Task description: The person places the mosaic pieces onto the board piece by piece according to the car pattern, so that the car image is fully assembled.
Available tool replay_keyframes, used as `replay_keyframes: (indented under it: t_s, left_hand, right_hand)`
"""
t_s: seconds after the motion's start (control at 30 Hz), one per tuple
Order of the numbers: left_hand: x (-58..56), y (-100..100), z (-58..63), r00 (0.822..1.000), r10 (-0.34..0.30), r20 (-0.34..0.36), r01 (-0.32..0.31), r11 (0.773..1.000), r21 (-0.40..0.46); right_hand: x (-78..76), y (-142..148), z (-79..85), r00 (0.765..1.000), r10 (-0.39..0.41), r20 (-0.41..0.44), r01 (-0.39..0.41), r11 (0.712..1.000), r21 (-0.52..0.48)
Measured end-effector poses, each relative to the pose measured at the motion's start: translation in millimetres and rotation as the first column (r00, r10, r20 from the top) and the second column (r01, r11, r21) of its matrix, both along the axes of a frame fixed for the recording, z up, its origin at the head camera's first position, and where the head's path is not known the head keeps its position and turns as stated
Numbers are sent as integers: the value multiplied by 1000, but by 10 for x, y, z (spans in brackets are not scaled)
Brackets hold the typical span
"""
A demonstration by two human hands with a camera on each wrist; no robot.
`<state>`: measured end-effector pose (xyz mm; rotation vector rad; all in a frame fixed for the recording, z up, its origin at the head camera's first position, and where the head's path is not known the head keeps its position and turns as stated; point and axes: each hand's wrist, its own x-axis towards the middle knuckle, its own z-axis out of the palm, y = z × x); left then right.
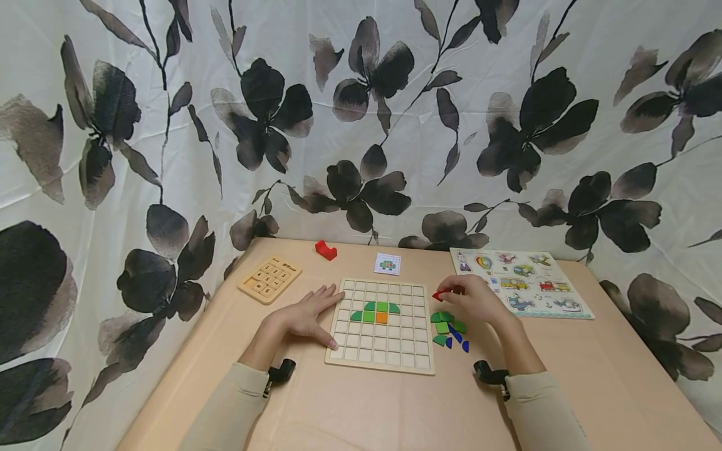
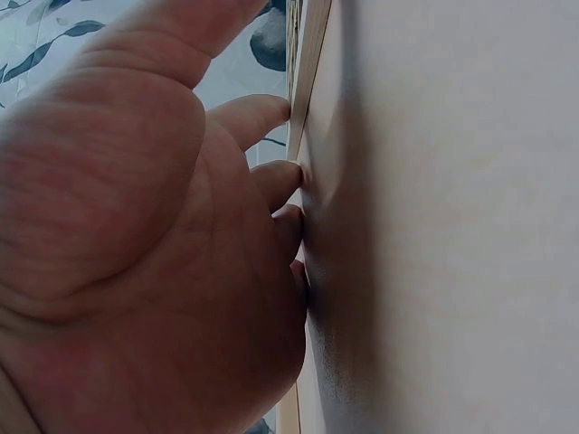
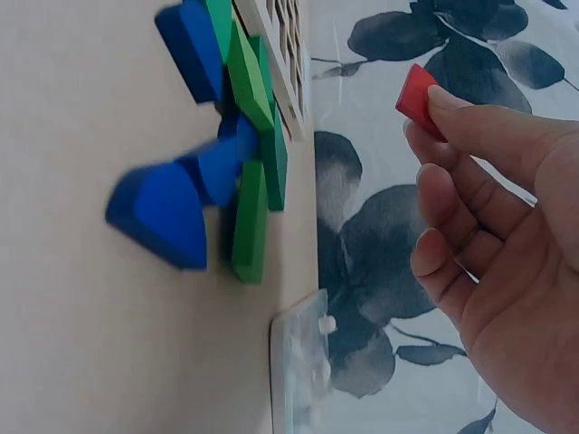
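Brown counter (image 1: pixel 338 413), left hand (image 1: pixel 304 315) with spread fingers touching a square board (image 1: pixel 389 359), green and blue blocks (image 1: pixel 442 327) beside it, right hand (image 1: pixel 476 300) with fingers pinching a red block (image 3: pixel 417 98) near them, small card (image 1: pixel 387 264) farther back, flowery cloth (image 1: pixel 429 156) behind.

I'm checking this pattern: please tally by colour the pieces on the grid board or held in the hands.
Green pieces on the grid board: 5
Orange piece on the board: 1
Red piece in the right hand: 1
Total: 7
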<state>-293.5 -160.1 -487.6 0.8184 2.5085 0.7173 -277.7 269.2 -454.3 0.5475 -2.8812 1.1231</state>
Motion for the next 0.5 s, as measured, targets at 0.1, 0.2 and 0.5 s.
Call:
replay_keyframes:
  t_s: [0.1, 0.2, 0.5]
  left_hand:
    - [-4, -3, -5, 1000, -1, -1, 1, 1000, 1]
    - [-11, -8, -17, 1000, -3, -3, 3, 1000, 3]
    - [-11, 4, -14, 1000, 2, -7, -2, 1000, 3]
  right_hand:
    - [14, -58, 1, 1000, -13, 0, 13, 1000, -9]
    - [11, -111, -18, 1000, 1, 14, -1, 999, -39]
    - [-61, -235, -112, 984, 172, 50, -162, 974, -160]
